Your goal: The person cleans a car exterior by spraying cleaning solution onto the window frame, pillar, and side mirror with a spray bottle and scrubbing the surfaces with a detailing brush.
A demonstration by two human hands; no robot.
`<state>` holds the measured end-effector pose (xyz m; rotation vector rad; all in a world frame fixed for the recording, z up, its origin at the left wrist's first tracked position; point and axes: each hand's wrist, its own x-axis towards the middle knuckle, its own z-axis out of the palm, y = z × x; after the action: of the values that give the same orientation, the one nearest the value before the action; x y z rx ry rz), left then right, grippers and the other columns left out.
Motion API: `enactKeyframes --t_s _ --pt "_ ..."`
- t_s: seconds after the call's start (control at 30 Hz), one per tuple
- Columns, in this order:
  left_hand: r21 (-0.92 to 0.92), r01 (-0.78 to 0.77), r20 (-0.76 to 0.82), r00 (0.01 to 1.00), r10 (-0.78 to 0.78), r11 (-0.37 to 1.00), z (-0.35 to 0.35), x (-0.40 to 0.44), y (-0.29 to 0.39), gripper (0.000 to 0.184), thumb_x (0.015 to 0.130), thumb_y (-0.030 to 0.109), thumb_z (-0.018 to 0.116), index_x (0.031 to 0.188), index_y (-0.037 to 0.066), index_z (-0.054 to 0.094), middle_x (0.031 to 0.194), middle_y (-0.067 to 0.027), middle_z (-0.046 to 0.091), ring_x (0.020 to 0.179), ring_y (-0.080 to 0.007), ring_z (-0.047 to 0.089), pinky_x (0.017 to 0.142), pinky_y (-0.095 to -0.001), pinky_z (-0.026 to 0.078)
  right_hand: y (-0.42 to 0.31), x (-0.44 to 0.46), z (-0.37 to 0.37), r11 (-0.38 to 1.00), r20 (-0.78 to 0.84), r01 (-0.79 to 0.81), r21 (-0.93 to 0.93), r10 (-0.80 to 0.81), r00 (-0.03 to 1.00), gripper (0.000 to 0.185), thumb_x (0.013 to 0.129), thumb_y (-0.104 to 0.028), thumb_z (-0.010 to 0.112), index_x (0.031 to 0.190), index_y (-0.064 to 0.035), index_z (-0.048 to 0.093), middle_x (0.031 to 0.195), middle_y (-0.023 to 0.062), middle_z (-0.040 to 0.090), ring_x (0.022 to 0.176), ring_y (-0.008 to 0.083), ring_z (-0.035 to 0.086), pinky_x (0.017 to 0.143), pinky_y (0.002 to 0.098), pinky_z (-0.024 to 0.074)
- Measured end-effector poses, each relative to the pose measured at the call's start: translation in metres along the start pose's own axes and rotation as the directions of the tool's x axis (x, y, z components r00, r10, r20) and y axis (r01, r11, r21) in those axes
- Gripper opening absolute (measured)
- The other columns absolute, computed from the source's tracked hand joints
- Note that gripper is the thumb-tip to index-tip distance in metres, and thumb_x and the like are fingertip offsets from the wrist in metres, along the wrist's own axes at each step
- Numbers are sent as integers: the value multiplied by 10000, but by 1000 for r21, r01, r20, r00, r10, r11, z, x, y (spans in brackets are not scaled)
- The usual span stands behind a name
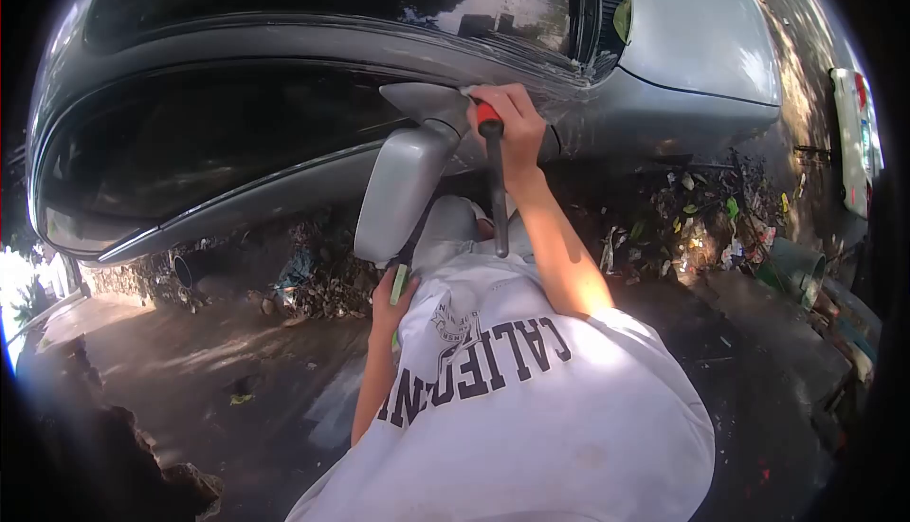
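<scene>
My right hand (513, 127) is closed around the red collar of a tool with a long black handle (499, 195). The handle points down towards my body, while the tool's working end is hidden by my fingers against the base of the car's side mirror. The silver side mirror (403, 185) juts out from the door towards me. Below its outer end, my left hand (387, 302) has its fingers closed on a narrow light green object (398, 284), whose kind I cannot make out.
A grey car (701, 24) fills the upper view, with a dark side window (218, 138) and a leaf (622, 20) near the windscreen's edge. Leaves and litter (697, 228) lie along the ground. A green bucket-like container (794, 268) is at right, and a whitish vehicle (853, 143) beyond.
</scene>
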<state>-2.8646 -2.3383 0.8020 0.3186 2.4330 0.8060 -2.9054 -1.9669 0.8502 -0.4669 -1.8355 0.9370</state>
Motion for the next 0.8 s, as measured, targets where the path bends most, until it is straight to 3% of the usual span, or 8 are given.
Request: enactKeyframes --t_s 0.17,0.23,0.33,0.53,0.6,0.63,0.7,0.8 --pt "-76 37 -4 999 -37 996 -2 -11 15 298 870 234 761 1075 42 662 924 -159 724 864 -310 718 767 -373 539 -8 5 10 994 28 -3 106 0 1000 271 724 22 735 967 -97 726 880 88 637 784 270 678 679 354 546" --pt "-76 39 -43 998 -42 996 2 -7 6 305 875 235 758 1092 42 664 935 -154 724 874 -291 719 785 -363 538 34 -24 -16 982 -100 -143 -127 130 986 275 718 24 751 964 -97 728 889 87 640 784 268 677 685 356 549" --pt "-62 54 -7 998 -55 997 -2 -2 -15 307 887 238 753 1108 46 661 963 -153 729 892 -274 721 797 -361 538 27 -23 -21 970 -182 -201 -135 175 968 284 706 45 773 965 -65 734 874 98 646 770 265 677 694 341 544" --pt "-104 -72 7 997 73 992 -23 21 -53 287 889 220 764 1104 57 667 982 -156 731 902 -291 721 800 -370 534 -46 12 36 994 -93 48 94 -39 995 293 736 34 765 998 -86 709 919 91 649 811 291 675 698 356 553" --pt "-66 -192 -18 981 192 979 -20 39 -97 299 884 223 768 1107 51 667 977 -153 732 895 -280 722 788 -368 536 -12 -20 18 997 -117 -21 -80 12 993 274 742 37 762 984 -81 709 920 94 649 813 294 675 704 360 553" --pt "-71 -47 60 997 51 996 -29 43 -91 315 878 230 772 1105 38 666 968 -153 731 890 -284 722 786 -366 538 13 -37 3 970 -134 -83 -229 53 990 255 748 39 758 970 -76 709 922 96 648 815 298 675 709 365 554" --pt "-204 -43 46 997 54 978 -44 42 -68 321 877 237 772 1107 40 668 960 -152 730 893 -282 723 792 -369 542 28 -47 -18 926 -174 -266 -268 225 959 268 717 59 769 957 -55 724 948 126 674 857 297 690 769 365 558" --pt "-122 -81 71 993 91 989 -53 56 -89 298 894 254 756 1101 59 670 965 -145 733 919 -292 724 809 -372 544 -5 -17 15 976 -120 -137 -170 118 986 243 734 34 752 946 -81 717 933 111 661 831 307 681 722 374 547"
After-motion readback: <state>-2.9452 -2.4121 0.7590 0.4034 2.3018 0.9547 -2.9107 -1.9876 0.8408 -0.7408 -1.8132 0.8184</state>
